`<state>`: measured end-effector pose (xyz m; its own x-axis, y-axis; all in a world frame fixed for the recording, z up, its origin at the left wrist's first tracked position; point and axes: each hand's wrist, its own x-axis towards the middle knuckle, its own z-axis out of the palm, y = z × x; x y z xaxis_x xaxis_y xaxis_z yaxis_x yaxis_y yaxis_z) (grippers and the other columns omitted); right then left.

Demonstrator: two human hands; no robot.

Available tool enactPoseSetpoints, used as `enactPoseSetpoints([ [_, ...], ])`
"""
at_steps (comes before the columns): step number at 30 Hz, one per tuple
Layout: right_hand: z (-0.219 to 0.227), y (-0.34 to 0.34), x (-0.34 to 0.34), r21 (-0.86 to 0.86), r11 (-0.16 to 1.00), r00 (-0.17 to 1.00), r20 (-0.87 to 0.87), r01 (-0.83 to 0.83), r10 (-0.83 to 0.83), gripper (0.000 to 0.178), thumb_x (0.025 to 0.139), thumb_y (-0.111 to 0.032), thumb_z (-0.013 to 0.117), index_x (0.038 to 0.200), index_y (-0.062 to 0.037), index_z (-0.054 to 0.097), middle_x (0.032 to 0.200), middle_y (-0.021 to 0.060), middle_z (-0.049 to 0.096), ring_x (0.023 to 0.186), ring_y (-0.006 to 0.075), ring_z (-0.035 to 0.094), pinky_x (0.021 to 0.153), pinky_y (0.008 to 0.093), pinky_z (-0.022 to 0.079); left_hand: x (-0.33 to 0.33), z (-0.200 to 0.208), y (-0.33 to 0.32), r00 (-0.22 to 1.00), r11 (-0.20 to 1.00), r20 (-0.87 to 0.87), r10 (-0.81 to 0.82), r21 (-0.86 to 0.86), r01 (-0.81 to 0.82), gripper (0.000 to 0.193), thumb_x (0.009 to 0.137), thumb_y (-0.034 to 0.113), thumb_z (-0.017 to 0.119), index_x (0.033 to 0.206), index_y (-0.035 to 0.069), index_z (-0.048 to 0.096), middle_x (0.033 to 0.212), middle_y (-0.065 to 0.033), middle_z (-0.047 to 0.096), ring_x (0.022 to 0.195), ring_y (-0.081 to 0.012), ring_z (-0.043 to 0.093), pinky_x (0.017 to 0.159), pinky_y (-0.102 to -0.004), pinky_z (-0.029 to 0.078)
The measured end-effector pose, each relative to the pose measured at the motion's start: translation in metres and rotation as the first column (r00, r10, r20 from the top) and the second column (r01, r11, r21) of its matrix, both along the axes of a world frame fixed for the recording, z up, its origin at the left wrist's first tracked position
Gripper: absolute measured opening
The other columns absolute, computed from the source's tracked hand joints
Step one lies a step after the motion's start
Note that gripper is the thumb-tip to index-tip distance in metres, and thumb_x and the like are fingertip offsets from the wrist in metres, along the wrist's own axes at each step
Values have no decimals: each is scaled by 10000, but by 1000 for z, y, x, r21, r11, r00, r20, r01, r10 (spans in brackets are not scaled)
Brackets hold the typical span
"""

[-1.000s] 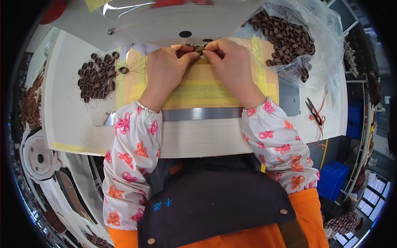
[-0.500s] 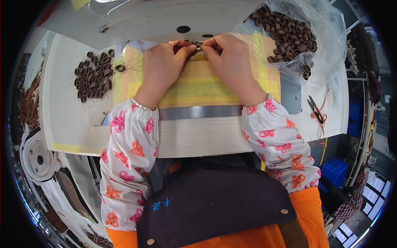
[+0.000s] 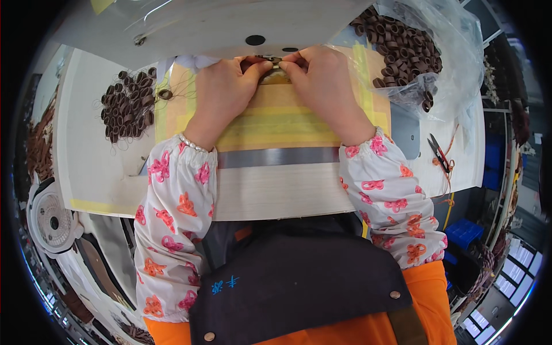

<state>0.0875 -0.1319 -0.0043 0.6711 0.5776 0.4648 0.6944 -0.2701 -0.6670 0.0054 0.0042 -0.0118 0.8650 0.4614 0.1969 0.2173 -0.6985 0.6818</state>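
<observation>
Both hands meet at the lower front edge of a pale machine, likely a sewing machine point(image 3: 195, 37), as I follow from my remote post. The left hand point(image 3: 227, 86) and the right hand point(image 3: 325, 80) each pinch, thumb against forefinger, one small piece point(image 3: 276, 64) just at the machine's edge. Fingertips point(image 3: 266, 65) cover most of it; it may be a brown loop, though I cannot be sure. The machine's top runs out of my frame, and a yellow slip point(image 3: 102, 5) at its upper left is cut off too. Left of the machine's front sits a heap of brown loops point(image 3: 127, 106) trailing fine threads; to its right, more loops point(image 3: 411, 54) lie in a clear plastic bag point(image 3: 464, 86), its upper end cropped. In front of the machine, yellow tape point(image 3: 261, 129) crosses a tan sheet point(image 3: 276, 96); scissors point(image 3: 440, 152) lie farther right, beside an orange cord point(image 3: 450, 168). Farthest from the machine, a dark apron point(image 3: 299, 270) bears a short blue handwritten mark point(image 3: 225, 284).
</observation>
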Motion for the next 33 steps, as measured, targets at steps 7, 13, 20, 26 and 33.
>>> enactPoseSetpoints([
  [7, 3, 3, 0, -26, 1000, 997, -77, -14, 12, 98, 681, -60, 630, 654, 3, 560, 623, 154, 573, 595, 311, 564, 552, 377, 447, -2, -5, 6, 999, 998, 37, 4, -61, -1, 300, 760, 365, 601, 813, 84, 691, 592, -70, 617, 541, -208, 595, 525, -299, 456],
  [13, -2, 4, 3, 32, 999, 999, -50, -19, 21, 88, 673, -47, 618, 634, 5, 559, 593, 155, 567, 554, 310, 558, 525, 366, 444, -1, -3, 2, 1000, 1000, 12, 13, -20, -13, 299, 755, 370, 606, 822, 90, 688, 593, -62, 622, 535, -202, 596, 528, -293, 456],
  [20, 1, -3, 4, -60, 998, 996, -90, -4, -2, 141, 705, -105, 649, 735, 27, 614, 660, 121, 622, 572, 204, 596, 545, 285, 468, -1, 0, 1, 999, 1000, -40, 15, 0, -15, 304, 746, 362, 617, 807, 72, 683, 581, -52, 618, 521, -198, 594, 525, -292, 455],
  [26, -12, 0, 4, -60, 997, 999, 32, 41, -39, 176, 733, -131, 634, 680, 24, 572, 670, 129, 618, 582, 207, 597, 535, 295, 461, -3, 7, -2, 999, 997, -10, 34, 63, -33, 269, 749, 321, 636, 823, 63, 662, 597, -91, 602, 524, -239, 583, 518, -315, 447],
  [33, 13, -11, -15, -46, 999, 913, -407, -24, 3, 174, 749, -119, 643, 785, 37, 572, 656, 111, 608, 556, 158, 588, 499, 276, 459, -36, 19, -38, 981, 982, 84, -174, 85, 167, 119, 819, 132, 559, 857, 35, 618, 635, -122, 595, 535, -248, 583, 504, -318, 439],
])
